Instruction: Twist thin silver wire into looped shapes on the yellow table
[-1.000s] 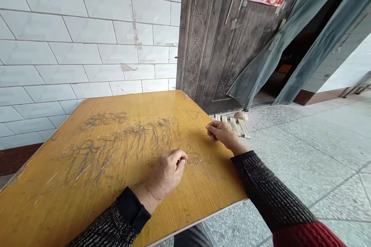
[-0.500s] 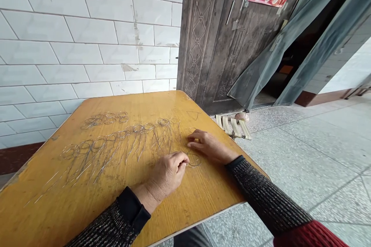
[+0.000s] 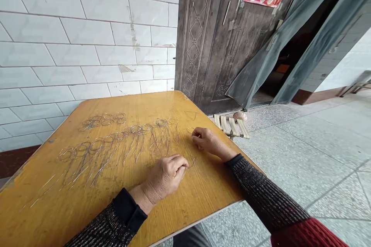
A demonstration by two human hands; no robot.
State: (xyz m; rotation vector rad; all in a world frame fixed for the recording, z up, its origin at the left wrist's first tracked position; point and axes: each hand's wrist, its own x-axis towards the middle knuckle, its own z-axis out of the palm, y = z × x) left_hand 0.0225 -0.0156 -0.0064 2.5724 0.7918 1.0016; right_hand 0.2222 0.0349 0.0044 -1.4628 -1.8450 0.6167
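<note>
My left hand (image 3: 166, 173) rests low over the table, thumb and fingertips pinched on a thin wire (image 3: 192, 163) that curves out to the right. My right hand (image 3: 207, 141) is closed near the table's right side, its fingertips curled together; what they hold, if anything, is too small to make out. Left of my hands, a row of thin wire pieces with looped tops (image 3: 136, 129) and straight tails lies across the table. Behind them sits a shorter row of wire rings (image 3: 106, 119).
The wooden table (image 3: 208, 197) stands by a white tiled wall (image 3: 78, 31). Beyond its right side are a dark carved door (image 3: 208, 46), a grey curtain (image 3: 257, 73) and a low strapped stool (image 3: 230, 125). A triangular mark (image 3: 190, 115) shows near the table's far right corner.
My right hand's fingers have curled in and moved slightly right. The wire at my left fingertips shows less of its loop. The whole view has shifted slightly.
</note>
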